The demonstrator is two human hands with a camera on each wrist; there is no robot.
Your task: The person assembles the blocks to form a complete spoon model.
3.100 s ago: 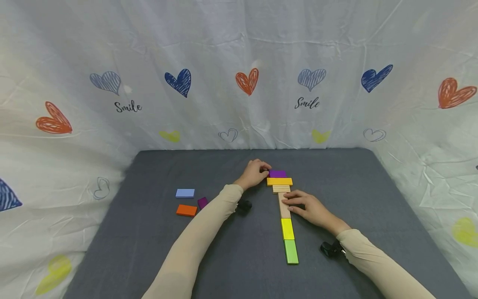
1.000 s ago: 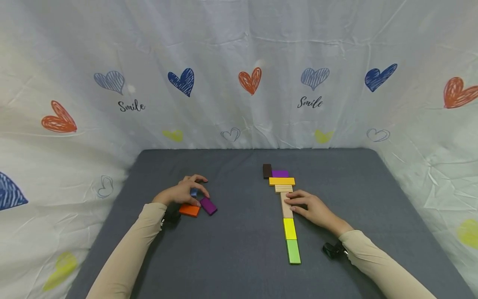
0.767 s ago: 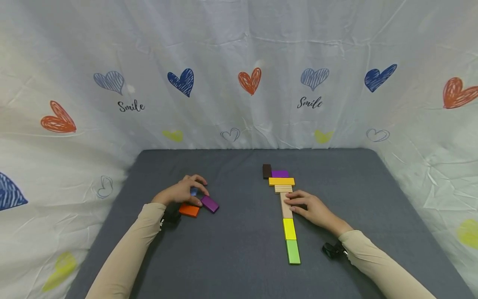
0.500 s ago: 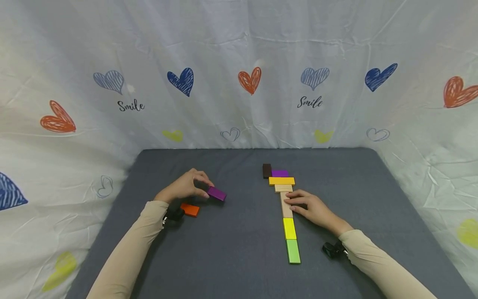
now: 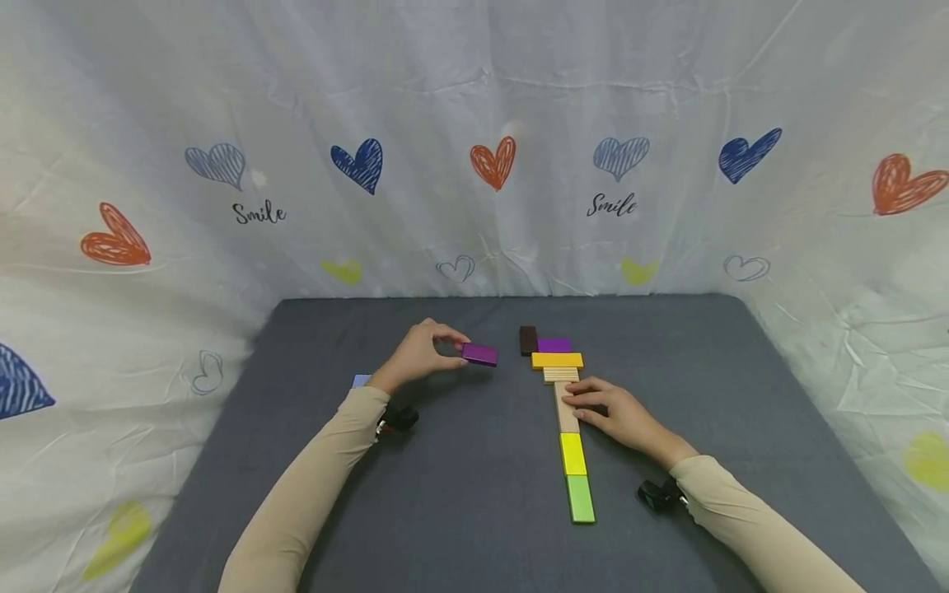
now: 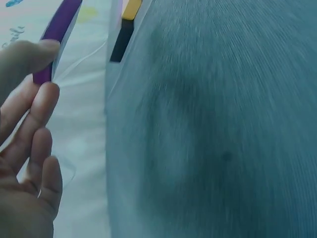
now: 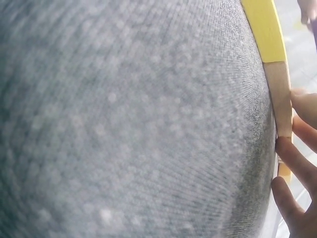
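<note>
My left hand pinches a dark purple block between thumb and fingers, above the cloth and left of a row of blocks. The left wrist view shows the thumb on one face of this purple block. My right hand rests its fingertips on a plain wooden block in the row. Nearer me lie a yellow block and a green block. Farther off come a ribbed wooden block, an orange-yellow block set crosswise, another purple block and a dark brown block.
A light blue block lies at the left, partly covered by my left wrist. The grey cloth-covered table ends at a white curtain printed with hearts. Each wrist wears a small black camera.
My left hand has let go of the dark brown block beside the row's purple one, picked up the loose purple block at the left and carried it rightward. The right hand stays put.
</note>
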